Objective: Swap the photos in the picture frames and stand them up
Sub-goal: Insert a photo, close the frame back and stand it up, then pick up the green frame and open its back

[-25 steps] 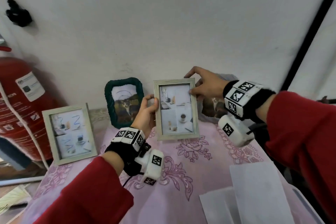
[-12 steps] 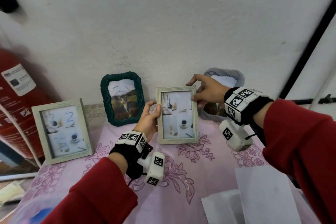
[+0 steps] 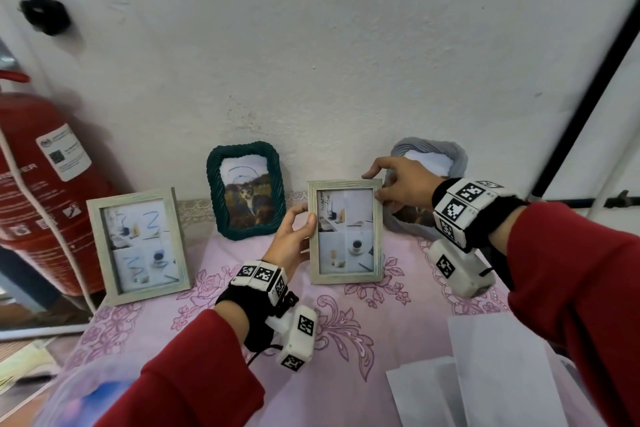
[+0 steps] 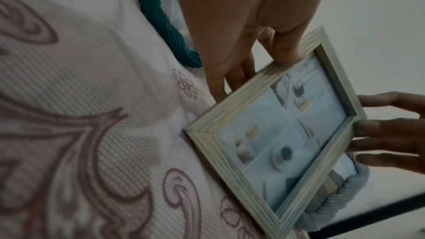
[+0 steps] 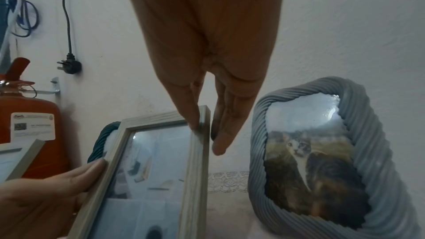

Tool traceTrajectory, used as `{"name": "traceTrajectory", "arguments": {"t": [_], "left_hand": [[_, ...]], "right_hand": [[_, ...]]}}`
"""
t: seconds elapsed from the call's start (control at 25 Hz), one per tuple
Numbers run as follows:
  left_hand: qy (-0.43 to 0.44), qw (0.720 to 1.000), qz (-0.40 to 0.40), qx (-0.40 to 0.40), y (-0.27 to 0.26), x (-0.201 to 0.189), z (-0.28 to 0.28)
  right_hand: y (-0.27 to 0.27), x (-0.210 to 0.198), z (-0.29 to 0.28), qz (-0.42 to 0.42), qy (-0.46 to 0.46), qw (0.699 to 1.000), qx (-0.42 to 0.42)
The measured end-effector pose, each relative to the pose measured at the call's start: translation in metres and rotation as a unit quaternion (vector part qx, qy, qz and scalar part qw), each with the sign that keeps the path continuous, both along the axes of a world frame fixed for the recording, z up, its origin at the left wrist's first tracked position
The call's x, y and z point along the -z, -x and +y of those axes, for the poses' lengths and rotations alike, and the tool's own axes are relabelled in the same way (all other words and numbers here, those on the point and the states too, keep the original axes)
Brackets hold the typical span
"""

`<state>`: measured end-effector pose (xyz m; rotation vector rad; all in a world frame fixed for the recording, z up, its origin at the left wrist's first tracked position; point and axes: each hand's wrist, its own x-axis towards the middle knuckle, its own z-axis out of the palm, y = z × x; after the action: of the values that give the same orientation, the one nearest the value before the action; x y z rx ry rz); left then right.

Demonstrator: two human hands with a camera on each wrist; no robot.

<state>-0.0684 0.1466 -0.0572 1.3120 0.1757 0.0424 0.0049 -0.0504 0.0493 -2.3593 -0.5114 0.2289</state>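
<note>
A pale wooden frame (image 3: 346, 230) with a coffee-cup photo stands upright mid-table, its bottom edge on the pink cloth. My left hand (image 3: 298, 229) grips its left edge, thumb on the front (image 4: 287, 48) and fingers behind. My right hand (image 3: 384, 184) pinches the top right corner (image 5: 197, 121). A second wooden frame (image 3: 138, 243), its photo marked with blue scribbles, stands at the left. A green woven frame (image 3: 246, 189) with a cat photo leans on the wall. A grey woven frame (image 5: 322, 161) with another cat photo stands behind my right hand.
A red fire extinguisher (image 3: 41, 191) stands left of the table. White paper sheets (image 3: 485, 374) lie at the front right corner. The flowered pink tablecloth (image 3: 346, 340) is bare in front of the held frame. The white wall (image 3: 329, 62) rises close behind the frames.
Both hands kept hold of the wooden frame and brought it down so its bottom edge sits on the cloth. More of the grey frame now shows behind my right hand.
</note>
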Motion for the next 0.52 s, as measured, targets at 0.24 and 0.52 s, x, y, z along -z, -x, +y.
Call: {"name": "traceTrajectory", "arguments": {"t": [0.24, 0.52], "left_hand": [[-0.116, 0.992, 0.002, -0.048, 0.003, -0.019, 0.029], [-0.158, 0.965, -0.06, -0.2, -0.001, -0.054, 0.1]], "right_hand": [[0.01, -0.017, 0.022, -0.087, 0.104, 0.991, 0.012], [0.027, -0.024, 0.117, -0.076, -0.072, 0.994, -0.041]]}}
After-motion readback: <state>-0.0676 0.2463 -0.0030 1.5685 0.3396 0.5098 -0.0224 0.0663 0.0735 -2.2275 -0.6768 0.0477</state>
